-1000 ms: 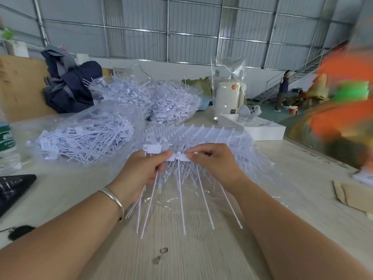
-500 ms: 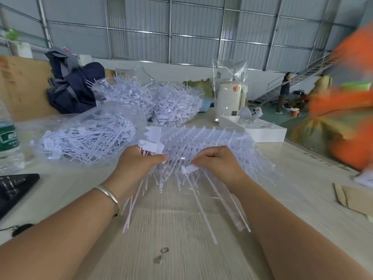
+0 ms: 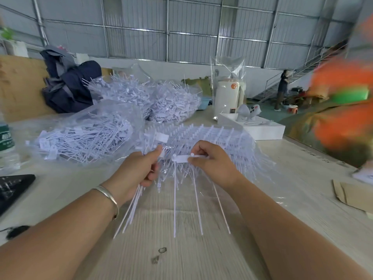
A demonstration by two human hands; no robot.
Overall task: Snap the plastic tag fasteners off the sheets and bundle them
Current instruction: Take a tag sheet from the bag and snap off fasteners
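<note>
Mid-snap, as I judge it: the right hand point(image 3: 210, 164) pinches the strip of fasteners point(image 3: 181, 158) by its flat head; the left hand point(image 3: 139, 170) curls round a loose bundle point(image 3: 131, 207) above the table point(image 3: 181, 249); next, break another off and add it; tails run lengthwise toward the person.

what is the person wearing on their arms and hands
Both forearms are bare, with no sleeves or gloves in view. The left hand has a thin, plain silver metal bangle at its wrist. The right hand shows no jewellery.
</note>
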